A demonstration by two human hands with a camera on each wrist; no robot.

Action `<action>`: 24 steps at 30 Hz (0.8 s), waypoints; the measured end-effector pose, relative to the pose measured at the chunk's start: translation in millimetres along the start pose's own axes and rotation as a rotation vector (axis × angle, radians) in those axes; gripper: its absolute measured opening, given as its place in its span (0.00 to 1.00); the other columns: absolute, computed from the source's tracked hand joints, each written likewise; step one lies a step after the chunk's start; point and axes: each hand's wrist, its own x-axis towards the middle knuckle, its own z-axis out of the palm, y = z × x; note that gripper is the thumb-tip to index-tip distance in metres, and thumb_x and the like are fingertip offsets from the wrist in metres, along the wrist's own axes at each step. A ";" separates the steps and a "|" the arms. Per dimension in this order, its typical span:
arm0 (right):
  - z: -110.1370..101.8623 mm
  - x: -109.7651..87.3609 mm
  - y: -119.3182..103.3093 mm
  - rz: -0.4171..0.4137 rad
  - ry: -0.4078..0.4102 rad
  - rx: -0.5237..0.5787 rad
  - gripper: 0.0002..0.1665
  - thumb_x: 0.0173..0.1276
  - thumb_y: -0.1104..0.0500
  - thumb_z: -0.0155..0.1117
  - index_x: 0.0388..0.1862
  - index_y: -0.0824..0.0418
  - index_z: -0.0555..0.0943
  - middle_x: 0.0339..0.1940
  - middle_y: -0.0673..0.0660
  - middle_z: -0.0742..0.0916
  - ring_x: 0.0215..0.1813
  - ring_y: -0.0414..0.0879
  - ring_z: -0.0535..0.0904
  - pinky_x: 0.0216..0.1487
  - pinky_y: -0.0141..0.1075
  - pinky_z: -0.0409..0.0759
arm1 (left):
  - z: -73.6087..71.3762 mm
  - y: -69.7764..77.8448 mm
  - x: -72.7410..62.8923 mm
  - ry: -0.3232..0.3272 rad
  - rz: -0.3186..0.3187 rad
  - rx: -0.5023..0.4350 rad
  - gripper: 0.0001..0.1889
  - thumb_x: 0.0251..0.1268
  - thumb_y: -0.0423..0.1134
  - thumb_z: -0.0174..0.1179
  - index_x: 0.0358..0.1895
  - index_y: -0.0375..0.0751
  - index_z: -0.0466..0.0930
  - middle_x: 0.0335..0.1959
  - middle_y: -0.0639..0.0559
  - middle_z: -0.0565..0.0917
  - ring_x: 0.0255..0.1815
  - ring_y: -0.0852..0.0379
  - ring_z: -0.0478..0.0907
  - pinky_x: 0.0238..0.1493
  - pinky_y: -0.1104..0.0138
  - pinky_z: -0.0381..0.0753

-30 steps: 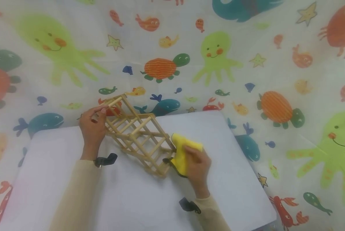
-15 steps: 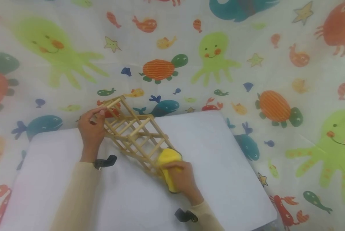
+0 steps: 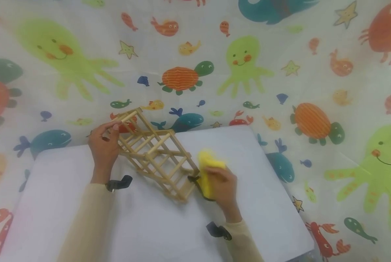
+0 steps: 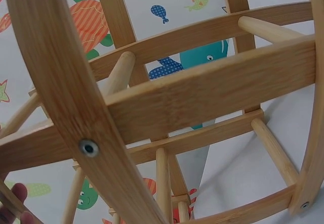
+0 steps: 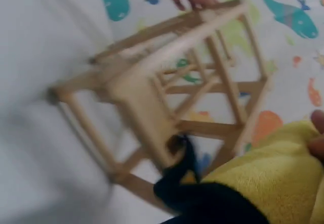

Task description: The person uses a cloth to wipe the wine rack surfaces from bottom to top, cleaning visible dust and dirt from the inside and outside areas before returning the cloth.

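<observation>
A light wooden rack [image 3: 160, 143] of slats and round rods stands tilted above the table, its near end low and its far end raised. My left hand [image 3: 105, 142] grips the raised upper left end; in the left wrist view its fingertips [image 4: 19, 193] show at the lower left beside slats joined with metal screws. My right hand [image 3: 225, 187] holds a bunched yellow cloth [image 3: 207, 180] with a dark edging, just right of the rack's lower end. In the right wrist view the fluffy cloth [image 5: 278, 168] and a dark loose strip overlap the rack's end board [image 5: 144, 115].
Under the rack lies a white tabletop [image 3: 254, 211] with rounded corners. A white curtain [image 3: 195, 47] printed with sea animals hangs behind and around it. Dark camera mounts [image 3: 119, 183] sit on both wrists.
My right hand swept the cloth down and left over the rack's lower end, then came back up and right, off it. The left hand and the rack have stayed nearly still.
</observation>
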 end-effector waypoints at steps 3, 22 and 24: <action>16.1 -14.4 6.8 0.042 -0.143 -0.098 0.09 0.69 0.70 0.72 0.43 0.60 0.92 0.45 0.58 0.94 0.51 0.43 0.88 0.58 0.32 0.86 | -0.5 -0.4 -0.1 -0.003 -0.016 -0.002 0.12 0.79 0.47 0.64 0.54 0.50 0.92 0.53 0.54 0.92 0.50 0.70 0.74 0.42 0.73 0.68; -8.4 -3.2 -3.4 0.111 -0.019 0.089 0.09 0.67 0.76 0.69 0.42 0.68 0.91 0.44 0.60 0.94 0.51 0.39 0.89 0.54 0.31 0.88 | -0.7 2.3 0.7 -0.007 -0.004 0.003 0.11 0.79 0.45 0.64 0.54 0.49 0.92 0.53 0.54 0.92 0.51 0.72 0.73 0.44 0.73 0.67; -11.9 3.4 -5.5 0.045 0.006 0.082 0.09 0.66 0.78 0.69 0.41 0.70 0.91 0.43 0.62 0.94 0.50 0.39 0.89 0.55 0.31 0.87 | -1.5 3.4 0.2 -0.004 -0.004 0.007 0.11 0.79 0.45 0.64 0.54 0.48 0.92 0.53 0.50 0.92 0.50 0.72 0.73 0.44 0.73 0.67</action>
